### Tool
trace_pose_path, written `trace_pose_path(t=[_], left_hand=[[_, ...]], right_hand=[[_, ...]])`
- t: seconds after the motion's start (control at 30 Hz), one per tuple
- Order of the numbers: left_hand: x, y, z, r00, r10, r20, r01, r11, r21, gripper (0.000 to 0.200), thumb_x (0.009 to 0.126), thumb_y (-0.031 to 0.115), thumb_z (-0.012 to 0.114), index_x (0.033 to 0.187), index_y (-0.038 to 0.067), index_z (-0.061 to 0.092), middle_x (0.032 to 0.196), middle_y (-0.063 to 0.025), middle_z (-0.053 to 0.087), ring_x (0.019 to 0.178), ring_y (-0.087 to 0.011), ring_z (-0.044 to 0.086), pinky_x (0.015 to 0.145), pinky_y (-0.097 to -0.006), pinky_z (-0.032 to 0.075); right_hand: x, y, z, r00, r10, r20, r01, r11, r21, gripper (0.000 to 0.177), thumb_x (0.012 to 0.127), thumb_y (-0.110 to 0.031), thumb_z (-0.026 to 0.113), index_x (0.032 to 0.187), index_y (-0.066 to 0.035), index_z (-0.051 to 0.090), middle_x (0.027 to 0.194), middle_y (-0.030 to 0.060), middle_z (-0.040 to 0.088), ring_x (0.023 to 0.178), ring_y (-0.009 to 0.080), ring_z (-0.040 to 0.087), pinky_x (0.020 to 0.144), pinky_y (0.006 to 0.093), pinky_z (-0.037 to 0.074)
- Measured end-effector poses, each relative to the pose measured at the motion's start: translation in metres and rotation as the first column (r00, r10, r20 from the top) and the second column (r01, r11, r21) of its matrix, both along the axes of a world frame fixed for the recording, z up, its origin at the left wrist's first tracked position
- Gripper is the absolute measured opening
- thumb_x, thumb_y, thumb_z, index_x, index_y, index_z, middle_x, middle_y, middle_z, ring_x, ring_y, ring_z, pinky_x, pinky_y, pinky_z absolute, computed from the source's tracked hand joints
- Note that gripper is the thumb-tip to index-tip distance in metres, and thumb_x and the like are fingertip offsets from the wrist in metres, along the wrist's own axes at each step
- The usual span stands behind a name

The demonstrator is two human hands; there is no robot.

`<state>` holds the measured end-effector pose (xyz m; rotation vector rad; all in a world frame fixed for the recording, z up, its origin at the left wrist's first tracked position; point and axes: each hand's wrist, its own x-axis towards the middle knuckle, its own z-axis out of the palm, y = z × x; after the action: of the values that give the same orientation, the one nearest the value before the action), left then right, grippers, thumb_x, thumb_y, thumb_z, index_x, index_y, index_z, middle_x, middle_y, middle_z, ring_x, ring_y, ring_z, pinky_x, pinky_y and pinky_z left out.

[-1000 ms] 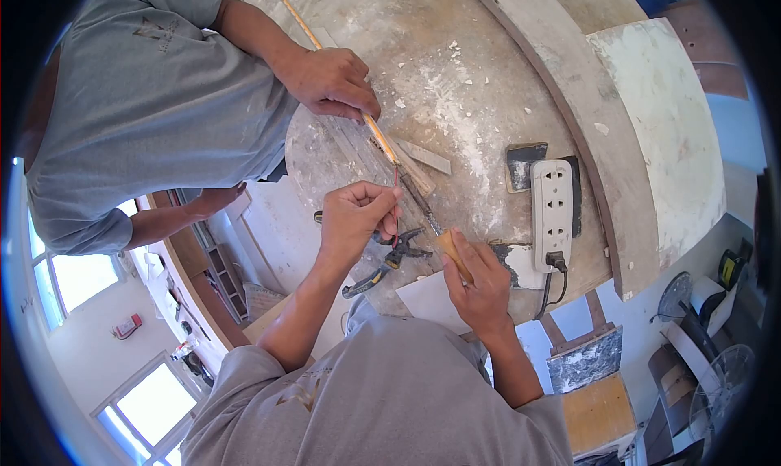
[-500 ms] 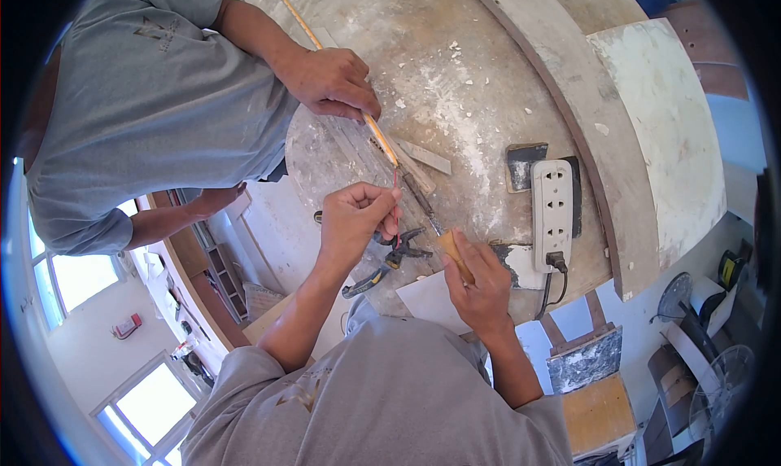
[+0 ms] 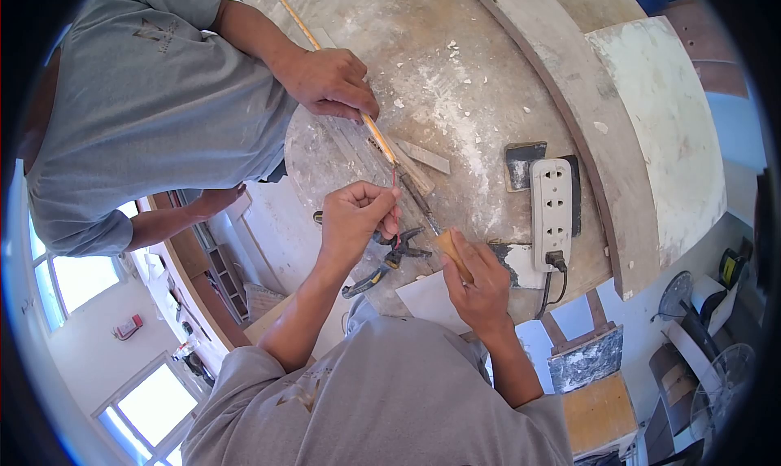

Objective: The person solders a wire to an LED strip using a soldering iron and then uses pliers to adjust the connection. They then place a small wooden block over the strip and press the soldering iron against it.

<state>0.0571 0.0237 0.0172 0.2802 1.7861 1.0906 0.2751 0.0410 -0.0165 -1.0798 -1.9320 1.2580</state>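
My left hand (image 3: 358, 219) is closed, pinching a thin red wire (image 3: 395, 178) between thumb and fingertips. The wire runs up to the end of a narrow yellow-orange strip (image 3: 379, 139). Wrapped round the wooden handle of a soldering iron (image 3: 453, 254) is my right hand (image 3: 478, 285). The iron's metal shaft points up and left, its tip right at the joint of wire and strip. A co-worker's hand (image 3: 335, 85) presses the strip down on the table. Under my left hand lie pliers (image 3: 395, 258) with dark and yellow handles.
Thin wooden slats (image 3: 423, 157) lie beneath the strip on the dusty table (image 3: 390, 51). A white power strip (image 3: 553, 214) with a black plug stands to the right, before a long curved board (image 3: 561, 83). White flakes are scattered about. The co-worker's body (image 3: 163, 132) fills the left side.
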Motion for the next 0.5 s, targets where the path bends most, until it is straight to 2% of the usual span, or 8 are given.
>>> trace_pose_path(t=[0.13, 0.5], left_hand=[[-0.0011, 0.0003, 0.0029, 1.0, -0.026, 0.005, 0.026, 1.0, -0.017, 0.016, 0.094, 0.009, 0.072, 0.088, -0.006, 0.068, 0.073, -0.0093, 0.07, 0.054, -0.0102, 0.063, 0.049, -0.0229, 0.051], [-0.001, 0.0016, 0.0045, 0.999, -0.031, -0.009, 0.031, 0.999, -0.022, 0.016, 0.094, 0.009, 0.072, 0.088, -0.006, 0.068, 0.072, -0.0083, 0.069, 0.053, -0.0096, 0.062, 0.049, -0.0228, 0.05]], right_hand=[[-0.0006, 0.0005, -0.0007, 1.0, 0.002, 0.001, -0.002, 1.0, 0.001, 0.048, 0.085, -0.004, 0.077, 0.131, -0.002, 0.066, 0.088, 0.0122, 0.067, 0.07, 0.0269, 0.066, 0.062, 0.0358, 0.053], [-0.0012, 0.001, -0.0013, 1.0, 0.012, 0.005, -0.012, 1.0, 0.014, 0.05, 0.084, -0.004, 0.077, 0.133, -0.003, 0.065, 0.089, 0.0119, 0.067, 0.072, 0.0271, 0.067, 0.063, 0.0363, 0.054]])
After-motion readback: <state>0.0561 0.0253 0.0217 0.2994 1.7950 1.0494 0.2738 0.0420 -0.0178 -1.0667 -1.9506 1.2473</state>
